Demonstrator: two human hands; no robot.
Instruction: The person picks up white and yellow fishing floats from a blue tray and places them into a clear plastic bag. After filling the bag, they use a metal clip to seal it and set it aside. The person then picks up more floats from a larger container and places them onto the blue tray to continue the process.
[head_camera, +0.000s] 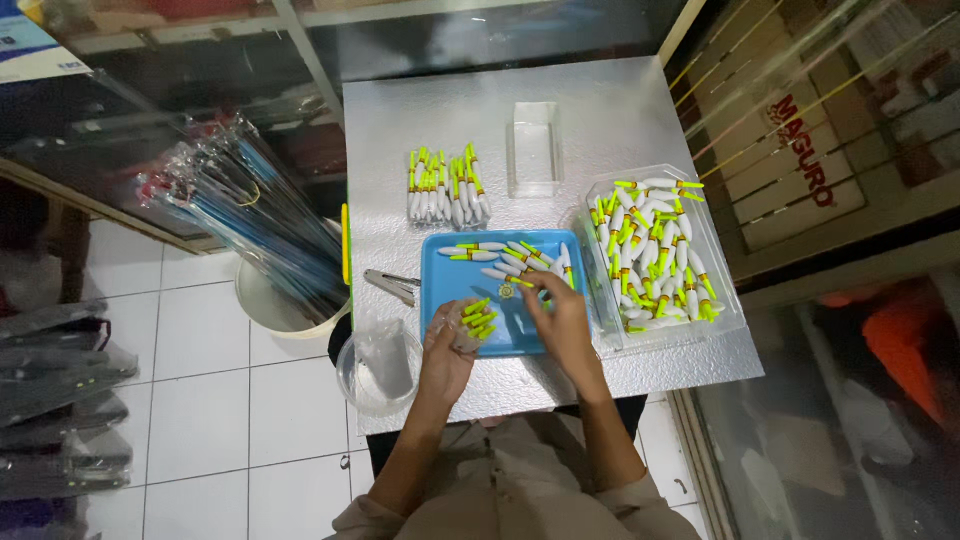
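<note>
Head view: left hand (447, 345) grips bunch of floats (478, 317) over blue tray (500, 335), tips aligned for bundling. Right hand (560, 305) pinches loose float (524, 283) on tray. Stock bin (715, 300) just right.

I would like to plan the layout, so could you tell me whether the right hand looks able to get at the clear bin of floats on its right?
Probably yes: the right hand rests on the blue tray, right beside the open-topped clear bin, with nothing between them.
</note>
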